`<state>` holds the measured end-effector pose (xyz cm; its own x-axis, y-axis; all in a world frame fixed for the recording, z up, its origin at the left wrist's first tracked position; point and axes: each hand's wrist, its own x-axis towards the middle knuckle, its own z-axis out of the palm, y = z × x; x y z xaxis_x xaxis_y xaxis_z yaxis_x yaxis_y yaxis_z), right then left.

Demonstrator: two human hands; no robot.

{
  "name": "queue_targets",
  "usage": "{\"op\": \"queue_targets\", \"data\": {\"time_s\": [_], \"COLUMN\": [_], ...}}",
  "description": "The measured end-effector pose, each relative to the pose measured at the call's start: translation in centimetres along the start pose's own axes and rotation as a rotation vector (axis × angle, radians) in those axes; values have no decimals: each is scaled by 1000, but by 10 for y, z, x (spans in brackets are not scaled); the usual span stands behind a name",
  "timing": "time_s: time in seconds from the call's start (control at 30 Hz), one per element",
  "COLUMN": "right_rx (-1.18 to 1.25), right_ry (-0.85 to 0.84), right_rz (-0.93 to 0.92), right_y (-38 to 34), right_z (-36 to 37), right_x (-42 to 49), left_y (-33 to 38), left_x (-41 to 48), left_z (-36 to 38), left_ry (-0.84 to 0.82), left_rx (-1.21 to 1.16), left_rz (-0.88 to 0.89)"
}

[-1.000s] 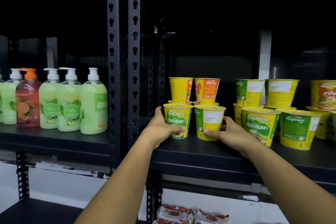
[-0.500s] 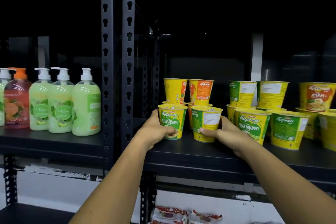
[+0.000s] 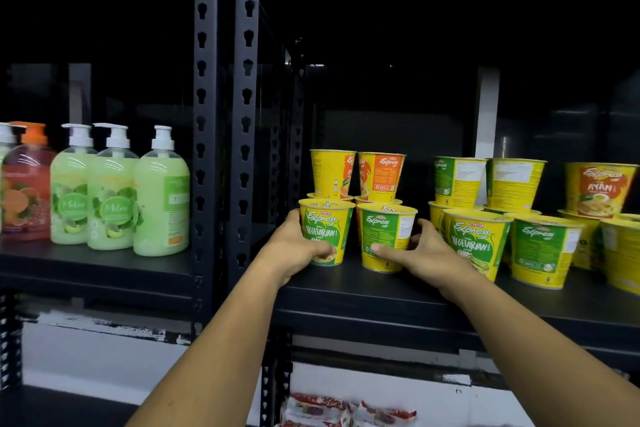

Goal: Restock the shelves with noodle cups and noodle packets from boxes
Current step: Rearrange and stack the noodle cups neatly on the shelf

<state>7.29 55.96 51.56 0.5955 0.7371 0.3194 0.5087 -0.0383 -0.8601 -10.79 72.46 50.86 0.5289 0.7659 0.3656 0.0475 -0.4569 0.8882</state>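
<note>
Your left hand (image 3: 294,250) wraps around the vegetarian noodle cup (image 3: 325,229), thumb across its front. Your right hand (image 3: 419,253) grips the neighbouring noodle cup (image 3: 386,236) the same way. Both cups stand upright and just beside each other on the black shelf (image 3: 381,291), near its front edge, directly in front of the stacked orange-label cups (image 3: 356,173). Noodle packets (image 3: 346,412) lie on the level below.

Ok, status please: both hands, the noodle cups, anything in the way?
Left hand grips a green-and-yellow paper noodle cup; right hand grips its neighbour cup. Both upright on the black metal shelf. Stacked orange-and-yellow cups directly behind.
</note>
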Motion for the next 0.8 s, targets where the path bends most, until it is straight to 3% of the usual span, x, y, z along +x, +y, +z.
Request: {"op": "queue_targets", "data": {"time_s": [0.27, 0.47, 0.67, 0.8], "right_rx": [223, 53, 193, 23], "right_ry": [-98, -33, -92, -69], "right_rz": [52, -5, 45, 23], "right_y": [1, -1, 3, 1], "right_z": [-11, 0, -7, 0], "right_x": [-3, 1, 2, 2], "left_y": [4, 3, 0, 0], "left_x": [-3, -3, 1, 0], "left_z": [-1, -1, -2, -2], "left_ry": [6, 5, 9, 11], "left_rx": [0, 0, -43, -58], "left_rz": [6, 10, 3, 6]}}
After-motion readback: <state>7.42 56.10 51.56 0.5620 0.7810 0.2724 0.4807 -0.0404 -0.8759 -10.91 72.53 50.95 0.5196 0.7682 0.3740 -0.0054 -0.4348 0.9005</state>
